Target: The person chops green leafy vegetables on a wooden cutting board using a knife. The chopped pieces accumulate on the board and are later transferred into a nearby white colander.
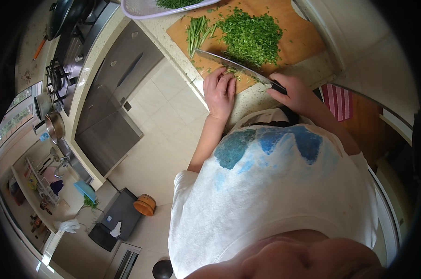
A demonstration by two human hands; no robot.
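Note:
My right hand [292, 91] grips the black handle of a kitchen knife [236, 66]. The knife's long blade slants across a wooden cutting board [303, 43], its tip towards the upper left. Close to the blade's near side, my left hand [220, 89] rests on the board's front edge with bent fingers. Short pale-green cut pieces [237, 74] lie by its fingertips; whether the fingers hold any is hidden. Beyond the blade is a large heap of finely chopped green herbs or chives [252, 36]. A small bundle of uncut green stalks [197, 33] lies left of the heap, near the knife tip.
A lilac plastic basket [168, 13] with more greens stands at the board's far left, on the speckled countertop [154, 29]. Further left are a gas stove [65, 75], a wok [69, 17] and a metal pot [55, 126]. A wooden bucket [145, 204] is on the tiled floor.

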